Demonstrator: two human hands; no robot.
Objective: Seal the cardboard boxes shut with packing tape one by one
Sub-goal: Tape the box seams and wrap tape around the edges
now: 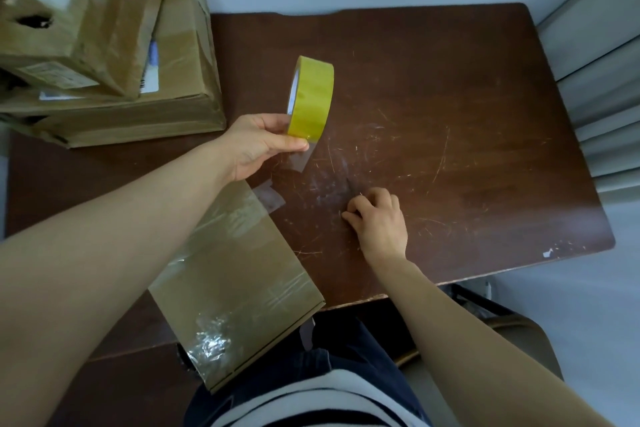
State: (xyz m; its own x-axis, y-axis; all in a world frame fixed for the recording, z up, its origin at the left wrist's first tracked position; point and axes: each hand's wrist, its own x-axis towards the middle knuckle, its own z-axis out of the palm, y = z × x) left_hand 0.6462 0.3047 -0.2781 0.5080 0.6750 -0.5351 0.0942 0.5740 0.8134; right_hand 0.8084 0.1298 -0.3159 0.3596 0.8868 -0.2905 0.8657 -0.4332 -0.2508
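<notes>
Above the table (pixel 450 97), left hand (pixel 258 146) pinches the yellow tape roll (pixel 311 97); right hand (pixel 379 222) curls round a thin dark tool (pixel 350 185). Flat cardboard box (pixel 235 274) overhangs the near edge; downward pressure could tip it.

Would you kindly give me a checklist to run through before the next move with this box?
1. Grip of left hand on tape roll: ok.
2. The roll's loose end free of box: ok.
3. The tape tab at box's far end pressed flat: not ok, it sticks out over the table.
4. Whether thin dark item in right hand is a cutter: cannot tell.
5. Whether stacked boxes are sealed: cannot tell.
</notes>
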